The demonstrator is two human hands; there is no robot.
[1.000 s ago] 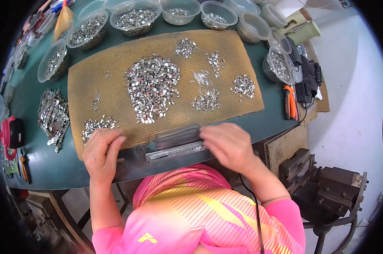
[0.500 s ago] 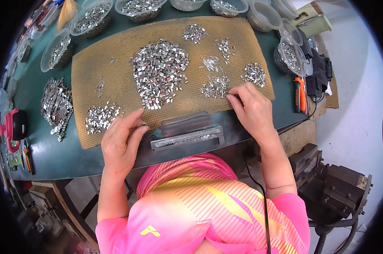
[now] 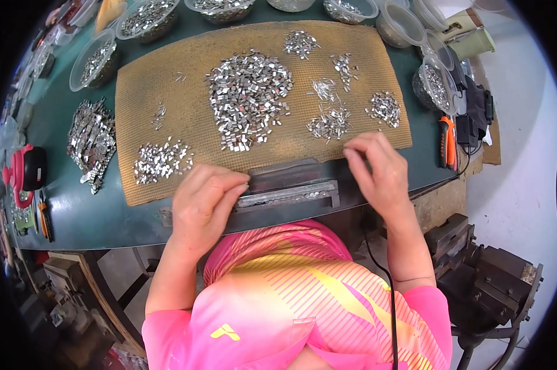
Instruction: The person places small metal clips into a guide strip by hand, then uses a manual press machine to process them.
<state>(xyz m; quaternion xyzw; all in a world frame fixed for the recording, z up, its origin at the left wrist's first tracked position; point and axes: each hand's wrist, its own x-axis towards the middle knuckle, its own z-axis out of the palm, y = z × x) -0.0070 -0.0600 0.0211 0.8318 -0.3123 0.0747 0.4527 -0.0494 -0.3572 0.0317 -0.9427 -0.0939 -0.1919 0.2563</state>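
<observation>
My left hand point(image 3: 203, 200) is closed in a pinch at the left end of a narrow metal fixture point(image 3: 337, 201). A row of small shiny pieces sits in its slot. Whatever those fingertips hold is too small to make out. To the right, my right hand point(image 3: 382, 176) has thumb and forefinger tips close together over the mat's near edge. It is just below a pile of thin metal pins point(image 3: 329, 123), and anything in that pinch is hidden. A dark flat bar point(image 3: 284, 175) lies behind the fixture.
A tan textured mat point(image 3: 186, 55) carries a large heap of metal pieces point(image 3: 248, 98) and several smaller piles. Plastic bowls point(image 3: 402, 28) line the far edge. Orange-handled pliers point(image 3: 447, 142) lie right; a metal clump point(image 3: 92, 142) and pink-and-black object point(image 3: 26, 176) left.
My left hand has moved right, onto the fixture's left end. My right hand has drawn slightly back toward me from the pin pile. The whole view has shifted a little.
</observation>
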